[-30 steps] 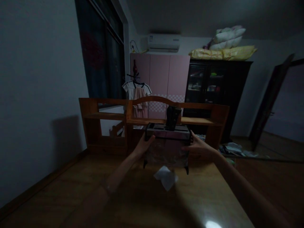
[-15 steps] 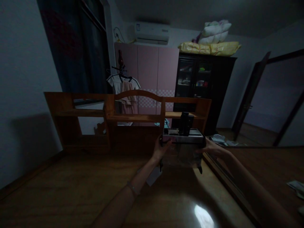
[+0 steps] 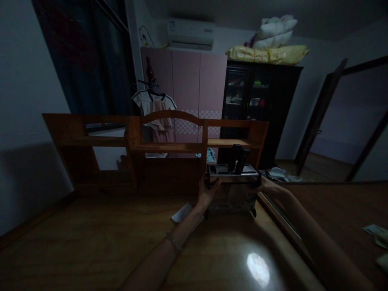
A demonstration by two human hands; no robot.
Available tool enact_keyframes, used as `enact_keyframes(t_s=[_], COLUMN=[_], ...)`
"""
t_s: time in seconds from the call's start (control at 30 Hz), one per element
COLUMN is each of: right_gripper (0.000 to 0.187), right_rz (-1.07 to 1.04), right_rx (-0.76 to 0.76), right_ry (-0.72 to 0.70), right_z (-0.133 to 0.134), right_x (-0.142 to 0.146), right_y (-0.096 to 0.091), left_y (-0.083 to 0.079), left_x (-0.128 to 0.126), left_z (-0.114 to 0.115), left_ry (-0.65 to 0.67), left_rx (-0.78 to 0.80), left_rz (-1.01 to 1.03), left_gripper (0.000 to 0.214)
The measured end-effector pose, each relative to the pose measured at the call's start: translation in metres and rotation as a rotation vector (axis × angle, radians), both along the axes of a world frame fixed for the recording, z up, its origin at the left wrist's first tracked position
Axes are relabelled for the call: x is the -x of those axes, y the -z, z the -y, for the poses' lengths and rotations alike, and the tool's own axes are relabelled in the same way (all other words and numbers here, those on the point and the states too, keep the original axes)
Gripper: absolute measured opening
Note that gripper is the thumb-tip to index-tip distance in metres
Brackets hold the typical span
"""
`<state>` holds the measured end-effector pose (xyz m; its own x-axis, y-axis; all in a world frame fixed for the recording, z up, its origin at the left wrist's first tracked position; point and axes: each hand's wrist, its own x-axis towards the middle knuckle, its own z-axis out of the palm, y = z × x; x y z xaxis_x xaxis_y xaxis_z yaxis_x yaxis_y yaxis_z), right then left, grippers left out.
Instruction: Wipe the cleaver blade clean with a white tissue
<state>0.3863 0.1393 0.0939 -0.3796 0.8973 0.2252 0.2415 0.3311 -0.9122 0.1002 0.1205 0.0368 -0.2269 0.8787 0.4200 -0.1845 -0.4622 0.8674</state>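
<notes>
Between my hands is a boxy holder (image 3: 232,198) with a silver top, a body that looks see-through and dark feet. Its exact kind is hard to make out in the dim light. Black upright pieces (image 3: 238,159) stick up from its top. My left hand (image 3: 207,192) grips the left end, thumb across the front. Around the right end, my right hand (image 3: 265,186) is closed, its fingers partly hidden in shadow. The holder is upright near the right edge of the wooden desk (image 3: 121,238); whether its feet touch the surface, I cannot tell. A pale flat paper-like piece (image 3: 182,213) lies beside my left forearm.
A wooden shelf unit (image 3: 169,148) runs along the desk's back. Behind stand a pink wardrobe (image 3: 184,81), hanging clothes (image 3: 154,105) and a black cabinet (image 3: 279,105). A door (image 3: 321,117) stands ajar at right. Papers (image 3: 376,232) lie at the far right.
The camera view has shifted slightly. The holder appears a little more level, with both hands still on its ends. More of the pale flat piece shows left of my forearm.
</notes>
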Motion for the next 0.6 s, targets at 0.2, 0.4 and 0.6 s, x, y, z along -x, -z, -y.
enact_keyframes(t_s=[0.2,0.4,0.6], right_gripper=[0.081,0.08,0.103], right_rz=[-0.064,-0.112,-0.097], right_rx=[0.022,0.091,0.049], right_ry=[0.072,0.06,0.224], right_z=[0.005,0.014,0.027], right_x=[0.004,0.008,-0.014], right_y=[0.008,0.01,0.049], left_y=[0.004,0.006,0.024], left_x=[-0.004,0.019,0.117], left_z=[-0.004,-0.003,0.01], left_ry=[0.026,0.153,0.021], left_rx=[-0.043,-0.046,0.31], left_rz=[-0.053,-0.175,-0.985], left_gripper=[0.069,0.089,0.079])
